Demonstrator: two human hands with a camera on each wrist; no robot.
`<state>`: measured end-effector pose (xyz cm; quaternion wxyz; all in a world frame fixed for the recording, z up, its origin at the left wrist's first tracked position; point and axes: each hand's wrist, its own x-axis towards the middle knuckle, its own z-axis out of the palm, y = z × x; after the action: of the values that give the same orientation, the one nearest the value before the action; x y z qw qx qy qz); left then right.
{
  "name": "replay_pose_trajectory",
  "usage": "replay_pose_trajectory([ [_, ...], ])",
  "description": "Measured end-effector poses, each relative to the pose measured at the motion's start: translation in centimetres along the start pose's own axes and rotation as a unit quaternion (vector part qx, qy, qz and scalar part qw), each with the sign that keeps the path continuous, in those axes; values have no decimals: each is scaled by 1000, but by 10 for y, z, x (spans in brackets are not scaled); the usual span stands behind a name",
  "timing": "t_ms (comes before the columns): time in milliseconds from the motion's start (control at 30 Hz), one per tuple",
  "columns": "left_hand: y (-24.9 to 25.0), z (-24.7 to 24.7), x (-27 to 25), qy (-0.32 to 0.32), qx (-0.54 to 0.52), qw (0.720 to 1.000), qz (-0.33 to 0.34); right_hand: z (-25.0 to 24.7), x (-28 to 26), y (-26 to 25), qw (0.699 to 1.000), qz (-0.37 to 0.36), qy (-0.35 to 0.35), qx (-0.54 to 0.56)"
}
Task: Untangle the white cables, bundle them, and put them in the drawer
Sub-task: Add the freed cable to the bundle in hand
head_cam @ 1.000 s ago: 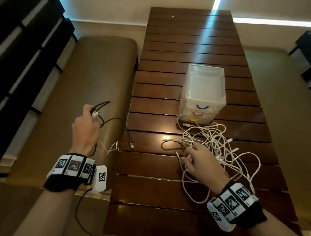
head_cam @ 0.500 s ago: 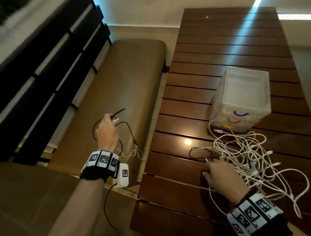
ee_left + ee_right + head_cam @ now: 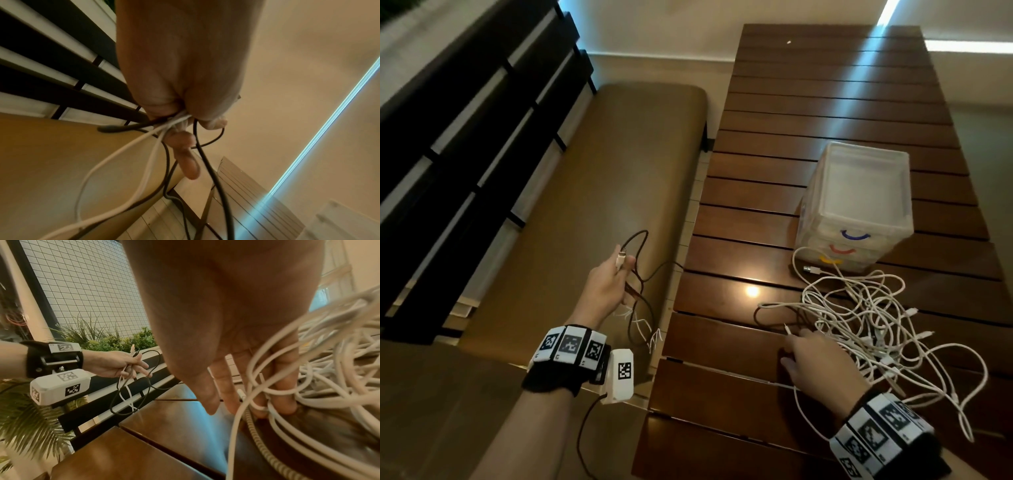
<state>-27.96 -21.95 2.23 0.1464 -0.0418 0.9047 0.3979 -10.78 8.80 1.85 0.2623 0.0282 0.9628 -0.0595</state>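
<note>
White cables (image 3: 876, 329) tangled under flat right hand (image 3: 822, 366), left hand (image 3: 604, 287) gripping dark cable (image 3: 640, 291)

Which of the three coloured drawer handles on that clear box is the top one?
The blue handle is the top one on the drawer box; the red handle sits below it, the yellow handle lowest.

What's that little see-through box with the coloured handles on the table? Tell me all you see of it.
The drawer box is a small chest of cloudy, see-through plastic, standing upright on the slatted wooden table. Its front shows three stacked drawers, all shut, with curved handles: blue on top, red, then yellow. The heap of white cables lies right in front of it; no hand touches it.
</note>
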Motion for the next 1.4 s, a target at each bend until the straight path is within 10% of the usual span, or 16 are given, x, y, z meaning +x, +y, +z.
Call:
replay_pose_trajectory([
  [500,1,-11,-19,98,-159,982,35,-18,11,-23,1000,26,-15,10],
  [800,60,54,-55,-168,-380,910,-4,-1,6,1,997,69,-24,40],
  [1000,72,112,-85,-316,-348,878,-91,5,5,-7,989,112,42,86],
  [1400,82,138,-95,-322,-242,910,-95,2,9,4,969,91,137,185],
])
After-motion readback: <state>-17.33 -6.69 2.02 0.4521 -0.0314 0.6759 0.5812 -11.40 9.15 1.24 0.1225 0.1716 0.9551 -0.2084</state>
